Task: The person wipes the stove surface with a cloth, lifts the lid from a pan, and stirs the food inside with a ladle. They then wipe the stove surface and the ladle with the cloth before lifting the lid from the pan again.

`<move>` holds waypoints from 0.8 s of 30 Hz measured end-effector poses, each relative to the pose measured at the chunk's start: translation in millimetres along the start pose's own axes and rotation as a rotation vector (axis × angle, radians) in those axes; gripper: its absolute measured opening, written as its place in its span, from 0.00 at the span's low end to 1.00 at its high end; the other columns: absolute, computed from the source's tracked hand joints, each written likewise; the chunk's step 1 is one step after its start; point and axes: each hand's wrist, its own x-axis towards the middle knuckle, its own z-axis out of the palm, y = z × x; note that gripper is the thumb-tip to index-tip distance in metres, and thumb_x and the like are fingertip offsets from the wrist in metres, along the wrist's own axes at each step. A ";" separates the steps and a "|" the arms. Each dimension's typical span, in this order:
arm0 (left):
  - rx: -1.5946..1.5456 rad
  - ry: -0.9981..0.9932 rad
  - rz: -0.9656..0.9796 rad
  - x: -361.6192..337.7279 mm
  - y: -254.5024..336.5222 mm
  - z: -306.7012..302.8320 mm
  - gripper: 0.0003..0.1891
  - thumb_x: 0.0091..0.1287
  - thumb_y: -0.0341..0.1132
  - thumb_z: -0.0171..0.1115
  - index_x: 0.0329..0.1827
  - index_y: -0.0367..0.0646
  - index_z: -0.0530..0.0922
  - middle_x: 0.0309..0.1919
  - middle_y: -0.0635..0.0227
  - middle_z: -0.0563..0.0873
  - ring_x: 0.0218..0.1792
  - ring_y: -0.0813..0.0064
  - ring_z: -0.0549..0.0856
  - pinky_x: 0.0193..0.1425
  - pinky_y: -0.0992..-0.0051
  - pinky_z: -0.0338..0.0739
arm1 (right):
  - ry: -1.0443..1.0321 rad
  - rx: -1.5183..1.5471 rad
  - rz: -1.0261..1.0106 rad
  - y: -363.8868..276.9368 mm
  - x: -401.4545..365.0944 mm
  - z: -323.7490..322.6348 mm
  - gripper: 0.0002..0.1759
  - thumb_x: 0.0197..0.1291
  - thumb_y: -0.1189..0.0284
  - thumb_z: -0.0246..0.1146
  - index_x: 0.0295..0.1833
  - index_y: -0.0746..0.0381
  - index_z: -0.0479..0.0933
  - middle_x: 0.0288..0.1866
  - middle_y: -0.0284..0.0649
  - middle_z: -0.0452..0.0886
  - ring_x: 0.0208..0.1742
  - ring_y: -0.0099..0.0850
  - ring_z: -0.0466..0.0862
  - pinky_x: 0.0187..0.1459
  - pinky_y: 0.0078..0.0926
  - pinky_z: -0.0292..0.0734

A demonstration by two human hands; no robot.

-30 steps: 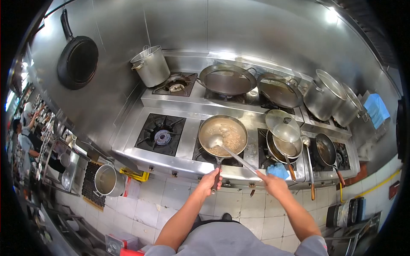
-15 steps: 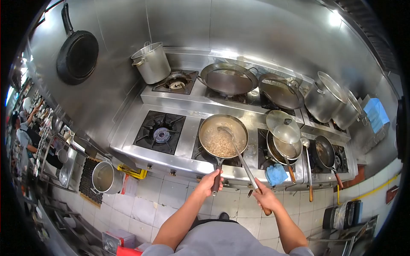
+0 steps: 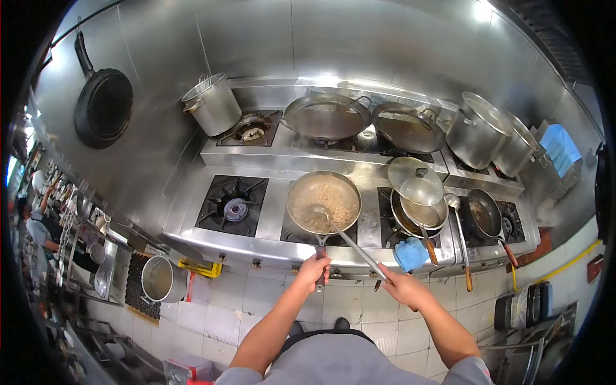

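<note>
My left hand (image 3: 313, 270) is closed around the dark handle of a frying pan (image 3: 292, 219) on a front burner. Inside the pan lie small pale-brown pieces of food (image 3: 339, 197) in a little cloudy liquid, bunched towards the far right side. A long-handled metal ladle (image 3: 354, 245) slants down into the pan, its head in the lower middle among the food. Gripping the ladle's handle end is my right hand (image 3: 403, 288), over the stove's front edge. A crumpled blue cloth (image 3: 411, 254) lies just beyond that hand.
Right of the pan, a glass lid (image 3: 405, 176) leans over a handled pan. Another ladle (image 3: 461, 240) and a dark frying pan (image 3: 483, 213) follow. Behind stand two wide pans (image 3: 327, 131) and tall pots (image 3: 478, 138). A bare burner (image 3: 235, 210) is at left.
The ladle's head has moved from the pan's upper middle towards its lower middle. The food, earlier at the near side, now sits further back and right. My camera view has shifted slightly.
</note>
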 end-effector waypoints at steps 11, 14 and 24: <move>0.121 -0.068 0.056 -37.9 11.7 -1.1 0.03 0.58 0.29 0.51 0.33 0.43 0.68 0.19 0.72 0.71 0.14 0.81 0.70 0.14 0.78 0.68 | -0.368 -0.058 0.171 -24.7 -38.1 -100.6 0.33 0.60 0.67 0.54 0.71 0.45 0.52 0.28 0.41 0.77 0.22 0.32 0.77 0.29 0.32 0.74; 0.057 -0.006 0.085 -9.2 23.6 13.5 0.05 0.59 0.29 0.53 0.36 0.43 0.67 0.18 0.72 0.70 0.13 0.81 0.70 0.13 0.77 0.68 | 0.062 -0.293 -0.152 11.9 4.8 -61.2 0.34 0.58 0.70 0.54 0.70 0.48 0.54 0.30 0.47 0.79 0.28 0.42 0.80 0.33 0.40 0.74; 0.102 0.015 0.105 -15.6 -28.9 8.4 0.12 0.59 0.29 0.54 0.45 0.42 0.65 0.17 0.71 0.71 0.12 0.80 0.70 0.12 0.77 0.67 | -0.032 -0.292 -0.036 -12.6 -37.2 -59.1 0.34 0.54 0.69 0.57 0.68 0.52 0.57 0.37 0.51 0.80 0.41 0.49 0.79 0.43 0.43 0.73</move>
